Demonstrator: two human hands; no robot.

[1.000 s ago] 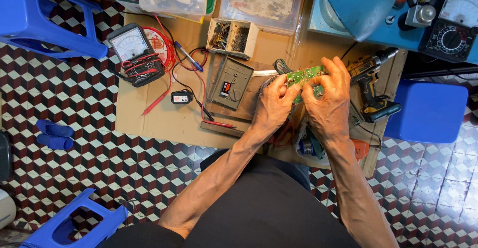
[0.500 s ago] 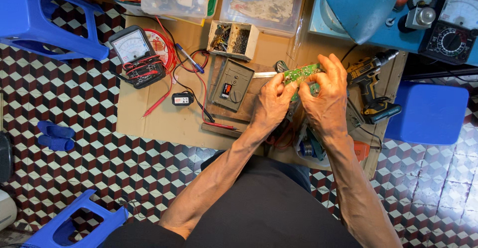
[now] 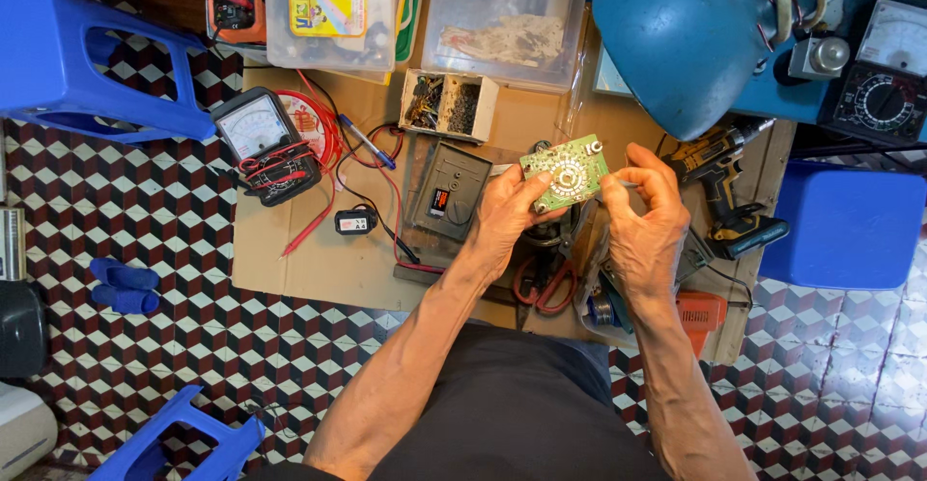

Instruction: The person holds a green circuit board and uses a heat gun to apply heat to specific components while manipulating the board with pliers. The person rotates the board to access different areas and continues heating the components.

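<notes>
The left hand [image 3: 507,215] holds the green circuit board [image 3: 566,171] by its left and lower edges, fingers closed on it, solder side up toward the camera. The right hand [image 3: 645,225] sits just beside the board's right edge with fingers curled and partly open; its fingertips [image 3: 618,186] appear to pinch a thin pale object, too small to identify. The board is held above the cardboard sheet [image 3: 319,259], which covers the tiled floor and carries the work, near the sheet's far right portion.

Status, as a judgement: the board is out of any housing and under inspection or handling. No soldering tool or probe touches it, so any electrical work on it appears not yet begun.

Directly below the hands lie red-handled scissors [image 3: 546,286] and assorted small tools. Left of the left hand lies a grey casing [image 3: 449,191], likely an opened housing part. Further left sit a small black module [image 3: 356,220] and an analogue multimeter [image 3: 263,143] with red leads, near the sheet's left edge. A small parts box [image 3: 449,104] stands at the far edge. A cordless drill [image 3: 724,186] lies at the right edge, under a blue lamp [image 3: 695,37]. Blue stools [image 3: 87,66] stand on the floor at left.
</notes>
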